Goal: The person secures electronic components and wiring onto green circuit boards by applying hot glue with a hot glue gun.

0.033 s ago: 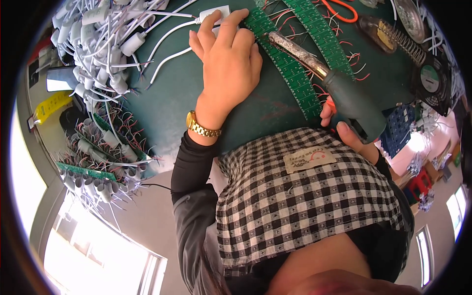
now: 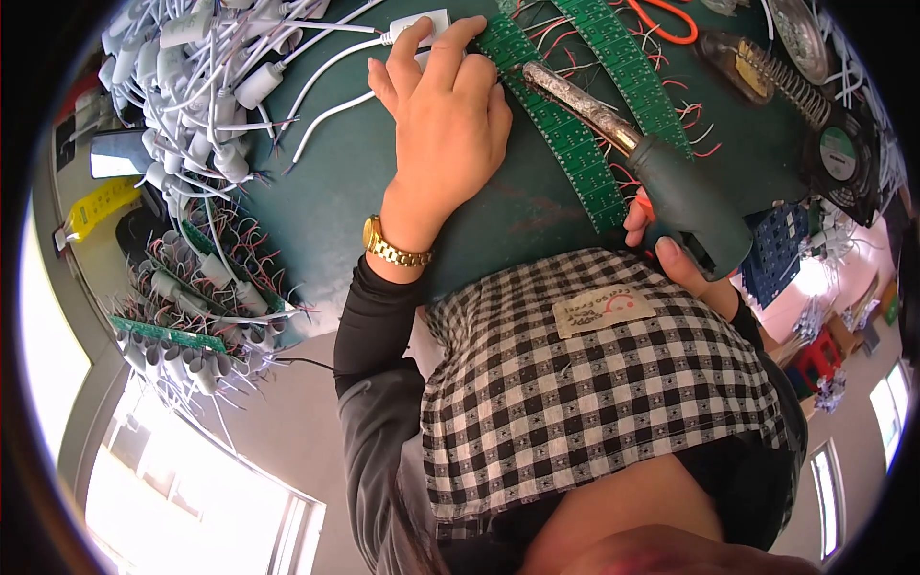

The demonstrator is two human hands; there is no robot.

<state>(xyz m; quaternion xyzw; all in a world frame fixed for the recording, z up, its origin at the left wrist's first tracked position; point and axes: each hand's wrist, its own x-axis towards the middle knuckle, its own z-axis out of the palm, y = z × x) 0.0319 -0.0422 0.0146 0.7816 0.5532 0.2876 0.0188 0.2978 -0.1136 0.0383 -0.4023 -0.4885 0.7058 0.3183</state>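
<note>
My left hand (image 2: 446, 125), back up and with a gold watch at the wrist, curls its fingers over a white cable housing (image 2: 431, 21) at the top of the bench. White cable runs left from the housing. Beside these fingers lies a long green circuit board strip (image 2: 551, 129) with red and white wires. A soldering iron (image 2: 690, 196) with a dark grip slants above the boards, its tip end toward my left hand. Behind its grip, the fingers and thumb of my right hand (image 2: 676, 254) close around something with an orange-red part; the iron hides most of it.
Many white cabled housings (image 2: 196, 86) heap at the left, above wired boards (image 2: 168, 335) and a yellow bottle (image 2: 101, 211). A second green strip (image 2: 628, 67), an orange loop (image 2: 685, 24), a coiled iron stand (image 2: 795, 81), a black fan (image 2: 843, 158) and blue boards (image 2: 774, 249) lie rightward.
</note>
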